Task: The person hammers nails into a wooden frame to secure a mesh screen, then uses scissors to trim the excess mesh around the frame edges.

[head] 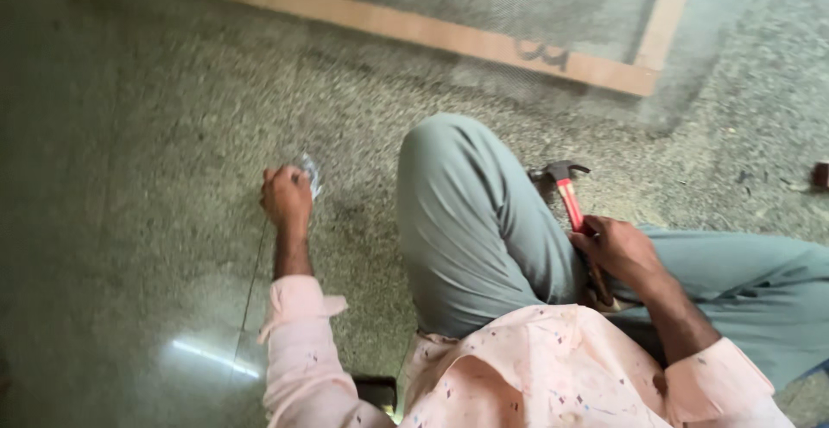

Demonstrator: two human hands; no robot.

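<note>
- Your right hand (623, 251) is clenched around the red-handled hammer (572, 205), head resting idle beside your knee (449, 160).
- Your left hand (287, 196) pinches a small clear wrapper (312, 174) just above the floor (129, 177).
- The wooden frame (406, 24) lies well apart, untouched; no hammering has begun.

Glossy speckled stone floor (129, 221), matt wooden frame (406, 26), red-handled metal-headed hammer (572, 203), crinkly clear plastic (311, 175)
</note>
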